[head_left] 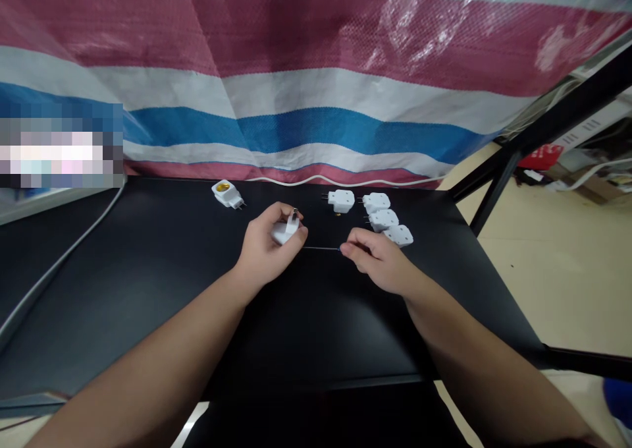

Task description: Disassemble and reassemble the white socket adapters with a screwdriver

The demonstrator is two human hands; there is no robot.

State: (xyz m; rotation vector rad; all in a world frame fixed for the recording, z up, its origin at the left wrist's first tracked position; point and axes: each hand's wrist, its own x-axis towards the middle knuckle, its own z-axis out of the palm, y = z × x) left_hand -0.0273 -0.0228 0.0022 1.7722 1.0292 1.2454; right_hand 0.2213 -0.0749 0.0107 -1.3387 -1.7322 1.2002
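My left hand (269,244) is closed around a white plug adapter (284,232), its metal prongs pointing up. My right hand (378,257) pinches a slim screwdriver (322,248). Its thin metal shaft runs left toward the adapter; a bit of blue shows at my fingers, the rest of the handle is hidden. The tip is out of sight behind my left hand. Past my right hand lie several similar white adapters (376,202) in a slanting row, the nearest partly covered by that hand. Another adapter (342,199) rests between my hands, farther back.
On the black table (316,329), a white adapter with a gold-coloured round opening (224,191) lies at the back left. A white cable (316,180) runs along the rear edge, before a striped plastic sheet (296,92). Black metal frame bars (498,191) stand at the right.
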